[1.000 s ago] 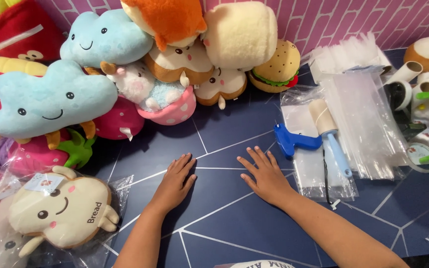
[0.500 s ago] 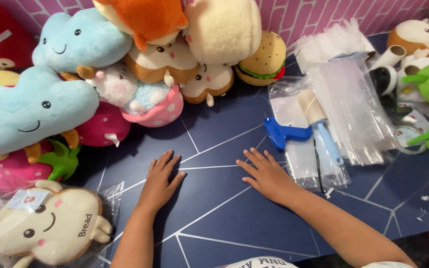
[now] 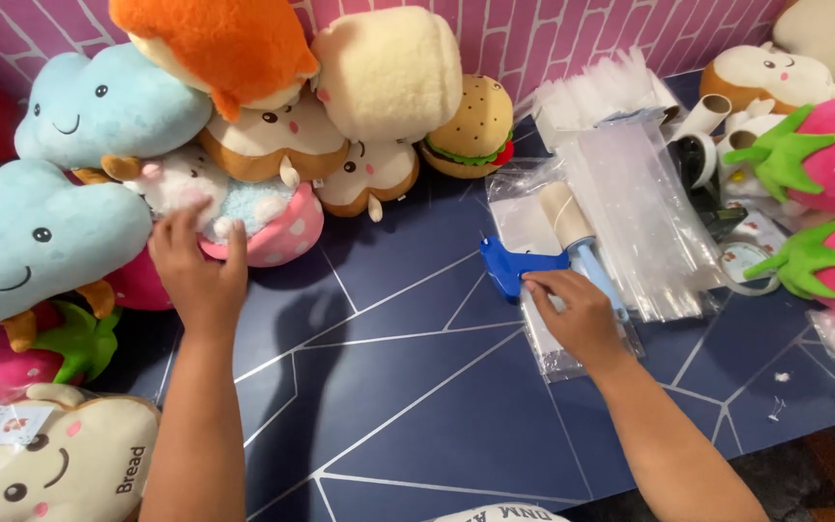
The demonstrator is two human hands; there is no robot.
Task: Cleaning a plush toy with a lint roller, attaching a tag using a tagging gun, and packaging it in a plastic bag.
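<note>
Plush cupcake toy, white and pale blue with a pink spotted base (image 3: 253,208), lies toward the table's far left edge, within the heap of soft toys. My left hand (image 3: 195,271) rests on its near side, fingers spread over the white fur and the thumb against the pink base; no closed pinch shows. Just left of it lie two light-blue cloud plushes (image 3: 36,242); behind it sit toast-shaped plushes with brown crusts (image 3: 287,140). The dark-blue table with thin white lines (image 3: 417,406) is bare between my arms. My right hand (image 3: 572,309), toward the table's right side, lies with fingertips on the blue plastic handle (image 3: 514,266) of a lint roller with a cream roll (image 3: 572,217), fingers loosely curved, not closed around it. Clear plastic bags (image 3: 640,213) lie beneath and beside the roller.
</note>
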